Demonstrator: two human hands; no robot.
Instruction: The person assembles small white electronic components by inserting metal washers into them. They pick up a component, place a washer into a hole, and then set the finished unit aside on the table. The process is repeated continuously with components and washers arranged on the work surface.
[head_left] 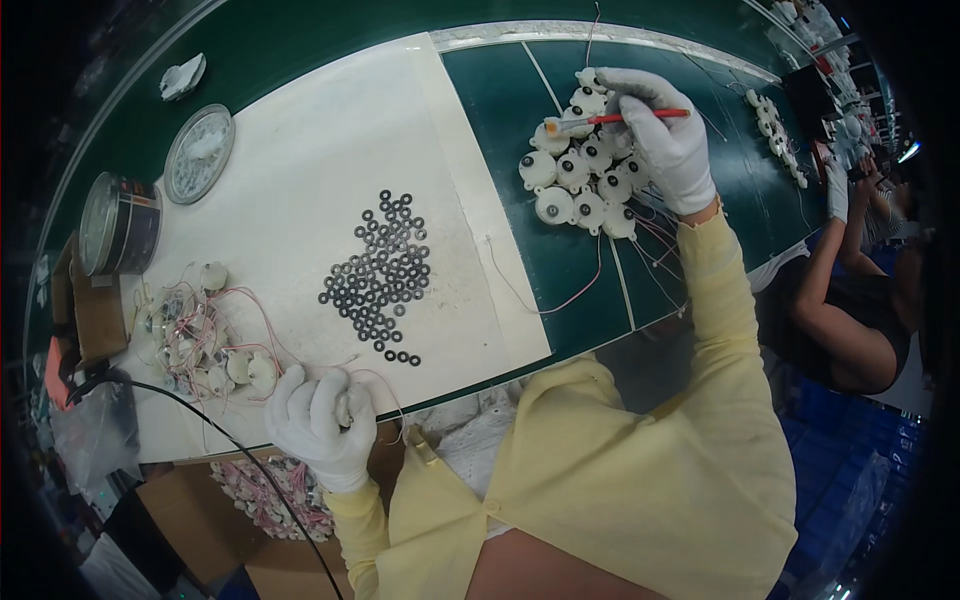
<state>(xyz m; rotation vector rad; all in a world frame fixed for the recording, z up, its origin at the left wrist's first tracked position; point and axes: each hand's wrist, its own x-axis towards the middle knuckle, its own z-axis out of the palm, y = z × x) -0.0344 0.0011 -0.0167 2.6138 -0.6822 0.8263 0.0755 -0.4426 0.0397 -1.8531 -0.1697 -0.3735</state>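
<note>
My right hand [668, 145], in a white glove, grips a small brush [606, 119] with a red handle. Its bristles point left, over a cluster of round white motor-like parts [573, 170] with dark centres and thin wires, standing on the green tabletop. At the near table edge, my gloved left hand [325, 425] has its fingers curled in; what they hold, if anything, is hidden. A thin pink wire loops beside it. Next to that hand lies a tangled pile of similar white parts [200, 345] with pink and white wires. Many black rings [385, 275] lie on the white sheet between my hands.
A round tin [120, 225] and a shallow dish [222, 165] with whitish stuff stand at the left. Below the table edge is a cardboard box [195, 515] of wired parts, with a black cable [235, 440] crossing it. Another person [850, 300] works at the right.
</note>
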